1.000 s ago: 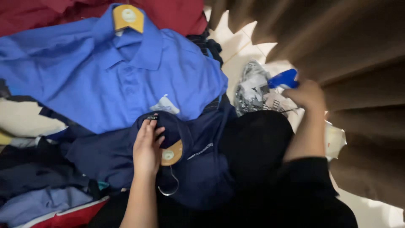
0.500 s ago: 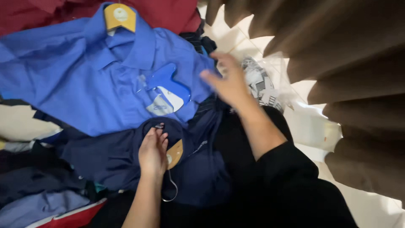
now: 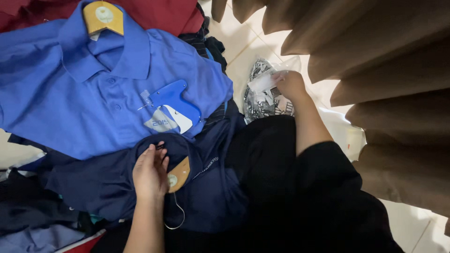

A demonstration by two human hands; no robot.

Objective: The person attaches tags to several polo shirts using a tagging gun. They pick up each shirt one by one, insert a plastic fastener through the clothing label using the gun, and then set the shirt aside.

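My left hand [image 3: 150, 174] rests on the collar of a navy polo shirt [image 3: 206, 187] that hangs on a wooden hanger [image 3: 179, 174] with a wire hook. A blue tagging gun [image 3: 174, 101] lies on the chest of a bright blue polo shirt [image 3: 70, 103], which has its own wooden hanger [image 3: 104, 17] at the collar. My right hand [image 3: 290, 84] reaches to the right and grips a clear plastic bag [image 3: 265, 93] with black-and-white printed contents on the floor.
A dark red garment [image 3: 159, 14] lies at the top. More dark and light blue clothes [image 3: 33, 225] are piled at the lower left. A brown pleated curtain [image 3: 384, 93] hangs on the right over a pale tiled floor [image 3: 412, 225].
My right hand put the blue tagging gun down on the bright blue shirt, then swung back right to the plastic bag. My left hand stayed on the navy collar.
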